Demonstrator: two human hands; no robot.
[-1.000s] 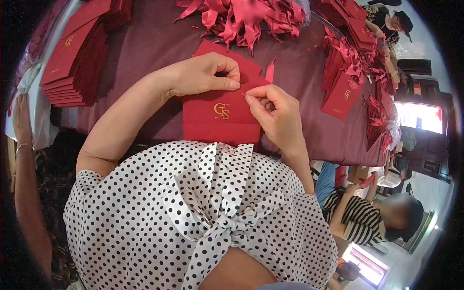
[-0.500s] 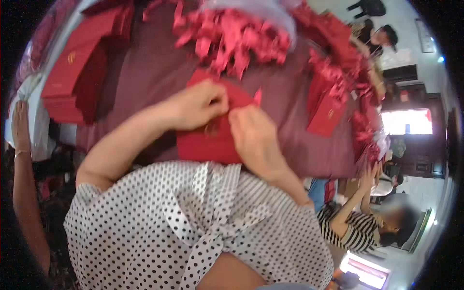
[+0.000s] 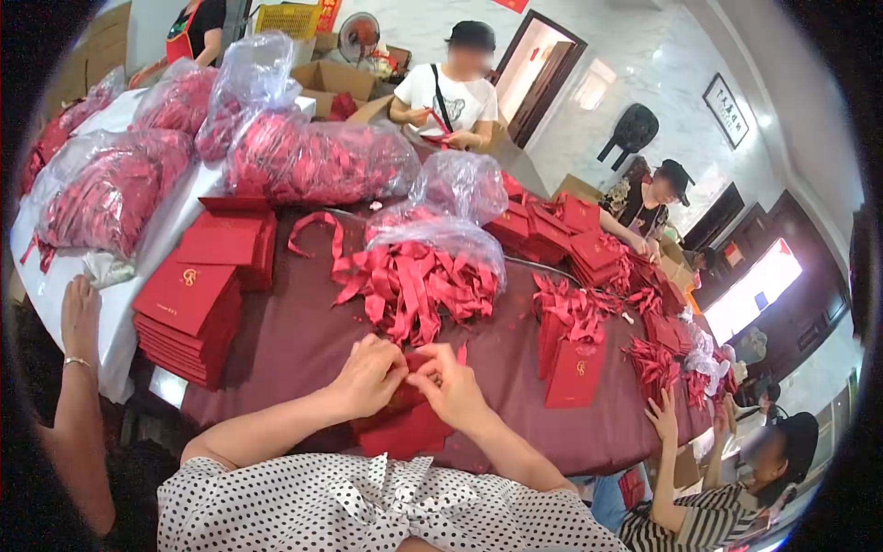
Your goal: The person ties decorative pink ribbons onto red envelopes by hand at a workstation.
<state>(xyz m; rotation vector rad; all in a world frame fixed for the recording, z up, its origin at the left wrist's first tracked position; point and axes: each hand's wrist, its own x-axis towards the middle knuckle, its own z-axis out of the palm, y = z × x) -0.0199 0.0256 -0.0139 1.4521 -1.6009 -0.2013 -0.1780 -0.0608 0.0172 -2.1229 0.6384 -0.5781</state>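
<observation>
In front of my body lies a red card bag (image 3: 400, 432) on the dark red tablecloth (image 3: 303, 368). My left hand (image 3: 370, 375) is at its upper left part, fingers bent in a pinch. Close beside it on the right, my right hand (image 3: 448, 385) also pinches, with thumb and forefinger near the left fingertips. Whatever lies between the fingers is too small and hidden to name. Just beyond both hands is a pile of red ribbons (image 3: 414, 290) spilling from a clear plastic bag (image 3: 441, 241).
Stacked red bags (image 3: 189, 299) stand at the left. More red bags with ribbons (image 3: 575, 373) lie at the right. Filled plastic bags (image 3: 317, 161) lie farther back. A co-worker's arm (image 3: 81, 368) reaches in at the left; other people stand behind and at the right.
The view has tilted up, showing more of the room and the far side of the table. My hands remain close together at the red bag, with their fingers still bent.
</observation>
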